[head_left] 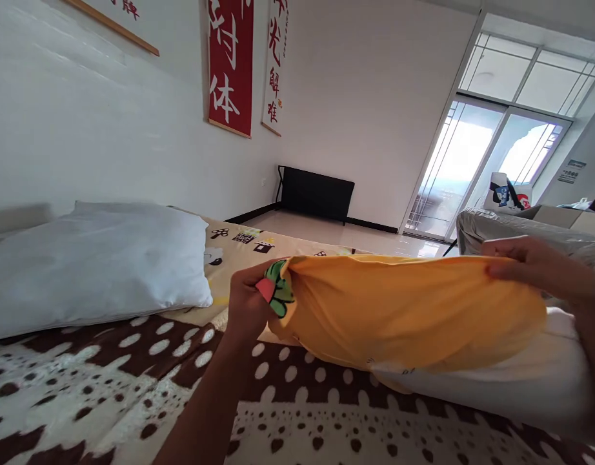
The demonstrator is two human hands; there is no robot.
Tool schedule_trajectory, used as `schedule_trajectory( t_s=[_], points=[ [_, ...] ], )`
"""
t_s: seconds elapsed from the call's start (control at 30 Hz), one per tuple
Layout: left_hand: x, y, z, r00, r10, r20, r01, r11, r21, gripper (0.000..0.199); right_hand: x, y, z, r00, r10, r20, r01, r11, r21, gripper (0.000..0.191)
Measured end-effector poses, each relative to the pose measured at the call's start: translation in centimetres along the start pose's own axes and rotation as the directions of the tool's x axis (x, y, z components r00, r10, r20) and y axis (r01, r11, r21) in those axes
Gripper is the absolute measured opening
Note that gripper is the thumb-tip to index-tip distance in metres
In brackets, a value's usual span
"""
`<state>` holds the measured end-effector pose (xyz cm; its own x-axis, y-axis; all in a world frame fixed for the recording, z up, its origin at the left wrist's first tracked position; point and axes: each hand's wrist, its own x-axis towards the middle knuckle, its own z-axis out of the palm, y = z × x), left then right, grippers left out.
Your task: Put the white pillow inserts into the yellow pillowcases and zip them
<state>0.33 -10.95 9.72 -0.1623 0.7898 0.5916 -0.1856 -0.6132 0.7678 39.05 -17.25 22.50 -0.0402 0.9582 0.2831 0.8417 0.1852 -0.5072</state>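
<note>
Fingers closed, your left hand (248,298) and right hand (532,263) gripped an orange fabric cover (399,307) partly hiding a white pillow (505,391) at four o'clock.

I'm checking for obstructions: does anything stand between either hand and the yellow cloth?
Nothing visible does: the left hand grips the yellow cloth directly at its left end, the right hand by its upper edge. The white pillow lies farther left, apart from both hands.
</note>
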Motion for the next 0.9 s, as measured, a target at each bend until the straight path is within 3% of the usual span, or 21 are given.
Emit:
schedule_trajectory(
  t_s=[0.07,0.17,0.2,0.27,0.3,0.33,0.37,0.43,0.47,0.6,0.67,0.77,0.83,0.9],
  points=[
    [0.1,-0.1,0.1,1.0,0.002,0.011,-0.002,0.999,-0.036,0.017,-0.1,0.0,-0.5,0.95,0.037,0.31,-0.063,0.995,0.074,0.034],
    [0.2,-0.4,0.5,1.0,0.003,-0.008,-0.003,1.0,-0.002,0.014,0.0,0.5,-0.7,0.917,0.087,0.389,-0.092,0.996,-0.006,0.038],
    [0.2,-0.5,0.6,1.0,0.005,-0.023,-0.005,1.0,0.019,0.014,0.0,0.8,-0.6,0.929,0.123,0.349,-0.108,0.992,-0.062,0.043],
    [0.2,-0.9,1.0,0.999,0.014,-0.048,-0.012,0.999,0.045,0.012,-0.4,1.5,-0.2,0.983,0.138,0.122,-0.107,0.967,-0.231,0.051],
    [0.2,-1.1,1.1,0.998,0.016,-0.054,-0.014,0.999,0.049,0.012,-0.8,1.8,0.2,0.997,0.068,-0.047,-0.08,0.94,-0.331,0.054],
    [0.1,-1.3,1.3,0.998,0.017,-0.056,-0.015,0.999,0.045,0.01,-1.3,2.0,0.6,0.978,-0.058,-0.199,-0.035,0.902,-0.43,0.056],
    [0.1,-1.5,1.4,0.998,0.016,-0.055,-0.014,0.999,0.04,0.008,-2.0,2.0,1.1,0.932,-0.207,-0.298,0.024,0.855,-0.518,0.057],
    [0.0,-1.8,1.5,0.999,0.0,-0.043,0.001,1.0,0.027,0.006,-3.4,1.4,2.4,0.823,-0.45,-0.346,0.152,0.762,-0.63,0.053],
    [-0.1,-1.8,1.5,0.999,-0.012,-0.037,0.012,1.0,0.023,0.007,-4.0,0.8,3.2,0.79,-0.521,-0.322,0.205,0.721,-0.662,0.051],
    [0.0,-1.9,1.3,0.998,-0.042,-0.055,0.043,0.999,0.024,0.011,-4.3,-2.0,6.0,0.749,-0.634,-0.191,0.325,0.603,-0.728,0.067],
    [0.2,-1.8,1.2,0.995,-0.053,-0.084,0.054,0.999,0.008,0.013,-3.2,-2.4,6.5,0.799,-0.571,-0.19,0.293,0.645,-0.706,0.074],
    [0.4,-1.8,1.2,0.99,-0.097,-0.106,0.096,0.995,-0.015,0.019,-1.4,-1.9,5.8,0.937,-0.303,-0.176,0.152,0.803,-0.576,0.065],
    [0.3,-1.6,1.3,0.986,-0.121,-0.117,0.12,0.993,-0.013,0.02,-0.6,-1.2,5.0,0.973,-0.177,-0.148,0.086,0.874,-0.479,0.053],
    [0.0,-1.1,1.5,0.982,-0.14,-0.126,0.139,0.99,-0.023,0.023,-0.3,-0.8,4.3,0.971,-0.149,-0.185,0.06,0.907,-0.416,0.05]
  ],
)
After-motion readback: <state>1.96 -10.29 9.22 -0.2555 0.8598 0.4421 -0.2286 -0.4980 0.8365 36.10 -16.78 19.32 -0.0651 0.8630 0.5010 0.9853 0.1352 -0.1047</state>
